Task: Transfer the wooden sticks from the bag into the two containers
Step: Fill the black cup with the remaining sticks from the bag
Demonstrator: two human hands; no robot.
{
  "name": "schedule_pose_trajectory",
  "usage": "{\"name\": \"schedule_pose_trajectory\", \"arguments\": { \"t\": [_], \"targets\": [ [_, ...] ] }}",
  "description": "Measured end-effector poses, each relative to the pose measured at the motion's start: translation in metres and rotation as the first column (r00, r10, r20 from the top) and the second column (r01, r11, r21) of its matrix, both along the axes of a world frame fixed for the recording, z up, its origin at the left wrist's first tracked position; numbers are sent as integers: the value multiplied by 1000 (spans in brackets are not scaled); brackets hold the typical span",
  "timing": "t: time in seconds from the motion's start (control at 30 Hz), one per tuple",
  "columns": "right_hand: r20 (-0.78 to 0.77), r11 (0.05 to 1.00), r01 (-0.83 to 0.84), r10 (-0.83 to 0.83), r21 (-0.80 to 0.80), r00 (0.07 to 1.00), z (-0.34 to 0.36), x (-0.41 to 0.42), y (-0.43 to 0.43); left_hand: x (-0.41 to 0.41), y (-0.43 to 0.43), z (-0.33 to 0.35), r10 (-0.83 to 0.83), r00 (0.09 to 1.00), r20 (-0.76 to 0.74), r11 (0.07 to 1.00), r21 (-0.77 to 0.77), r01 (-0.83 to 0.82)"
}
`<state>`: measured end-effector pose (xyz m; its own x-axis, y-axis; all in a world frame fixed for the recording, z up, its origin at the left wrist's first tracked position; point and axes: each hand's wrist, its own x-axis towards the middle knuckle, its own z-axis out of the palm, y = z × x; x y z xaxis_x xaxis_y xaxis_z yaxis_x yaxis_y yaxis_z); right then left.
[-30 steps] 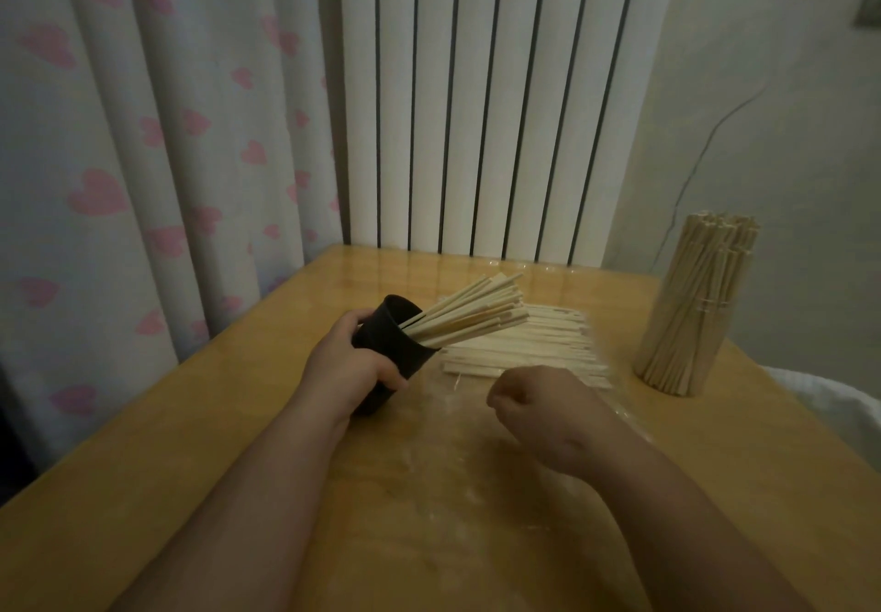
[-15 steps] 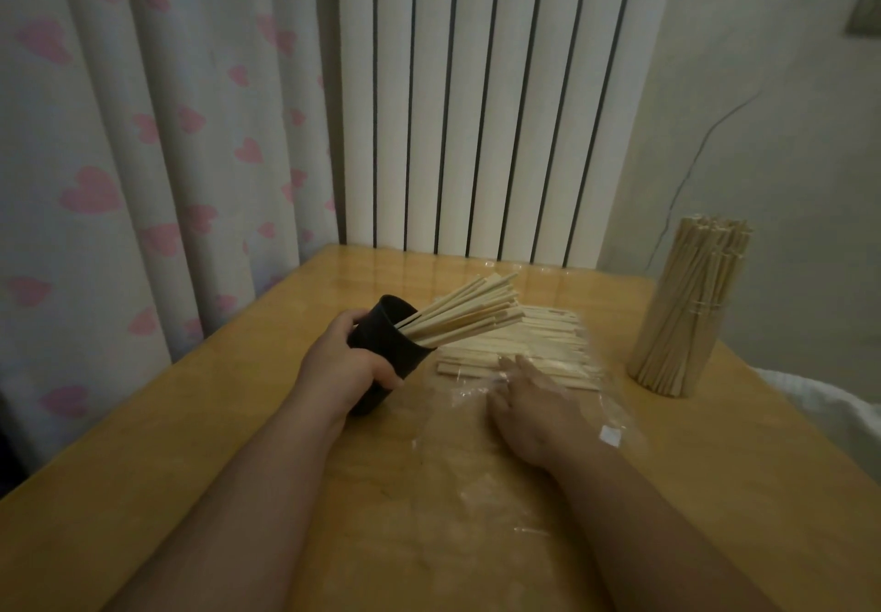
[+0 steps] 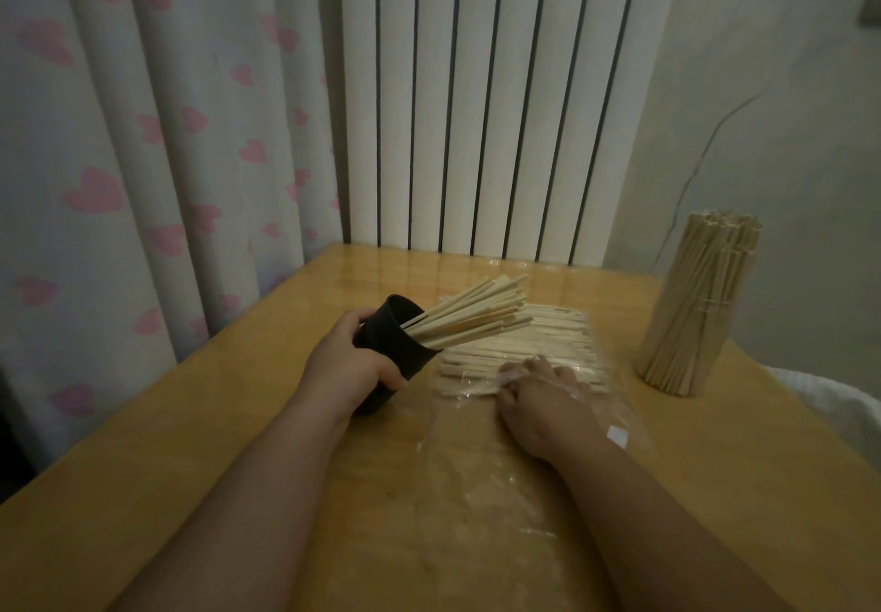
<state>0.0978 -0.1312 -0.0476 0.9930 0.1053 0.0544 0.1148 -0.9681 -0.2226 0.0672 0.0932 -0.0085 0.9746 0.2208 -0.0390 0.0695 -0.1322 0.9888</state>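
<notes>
Left fingers [image 3: 355, 320] clamp tilted cup [image 3: 381, 342] | right fingers [image 3: 517, 375] in bag [image 3: 457, 421] atop sticks [image 3: 548, 339], grip unclear

The bag [image 3: 457, 430] blurs the fingertips of my right hand [image 3: 543, 404]; whether they grip sticks [image 3: 548, 339], I cannot tell. My left hand [image 3: 350, 363] hides part of the black cup [image 3: 386, 332].

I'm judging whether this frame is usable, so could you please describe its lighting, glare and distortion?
Head view: dim, warm, even light, no hard shadows; the black cup shows little surface detail; glare streaks the far edge of the table; faint highlights mark the bag, whose film veils the right hand; wide-angle distortion bows the curtain folds.
</notes>
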Motion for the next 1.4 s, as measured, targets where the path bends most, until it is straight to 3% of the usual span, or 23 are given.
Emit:
{"name": "schedule_pose_trajectory", "arguments": {
  "t": [0.47,0.6,0.77,0.97,1.17,1.4],
  "targets": [
    [39,999,43,-43,-14,998,4,-3,5,-2,-2,0,8,1000,13,1000,6,-8],
    [-15,993,10,-8,120,1000,4,-4,3,-1,-2,0,4,1000,15,1000,6,-4],
    [-57,989,-26,35,146,998,14,-16,0,0,-1,-1,8,1000,18,1000,7,-8],
    [-178,997,-66,72,40,981,20,-25,5,1,-1,-3,9,1000,14,1000,11,-9],
    [-128,986,-113,97,-125,987,21,-33,11,1,-2,-2,12,1000,8,1000,23,-12],
    [-73,976,-124,112,-177,991,27,-38,8,1,-2,-3,10,1000,12,1000,20,-10]
  ]
}}
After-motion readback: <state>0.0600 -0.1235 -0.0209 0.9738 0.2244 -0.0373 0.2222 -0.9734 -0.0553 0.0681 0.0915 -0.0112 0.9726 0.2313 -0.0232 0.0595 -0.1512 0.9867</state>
